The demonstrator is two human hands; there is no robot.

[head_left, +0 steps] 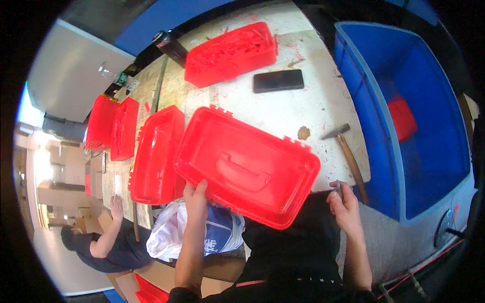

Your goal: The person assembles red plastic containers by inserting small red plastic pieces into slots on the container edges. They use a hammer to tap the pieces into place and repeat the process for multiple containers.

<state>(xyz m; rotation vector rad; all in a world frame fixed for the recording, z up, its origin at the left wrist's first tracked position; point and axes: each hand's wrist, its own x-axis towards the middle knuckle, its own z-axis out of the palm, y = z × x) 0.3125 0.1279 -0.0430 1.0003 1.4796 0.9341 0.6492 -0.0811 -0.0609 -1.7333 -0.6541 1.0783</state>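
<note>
A shallow red plastic box lid [237,166] with hinge tabs along its edges lies tilted in front of me, its hollow side up and a handle-shaped mould in its middle. My left hand [196,196] is closed on its near left rim. Off the lid's right end, my right hand [345,204] pinches a small grey tool whose kind I cannot make out; it is apart from the lid. Beside the lid on the left stands a deeper red box [157,161], partly covered by it.
A hammer [349,159], black phone [278,81], dark can [170,46] and red bin of scraps [230,55] sit on the worktable [323,65]. A large blue tub [376,101] stands right. A plastic bag [169,227] lies near my left forearm. Another person [111,247] is at left.
</note>
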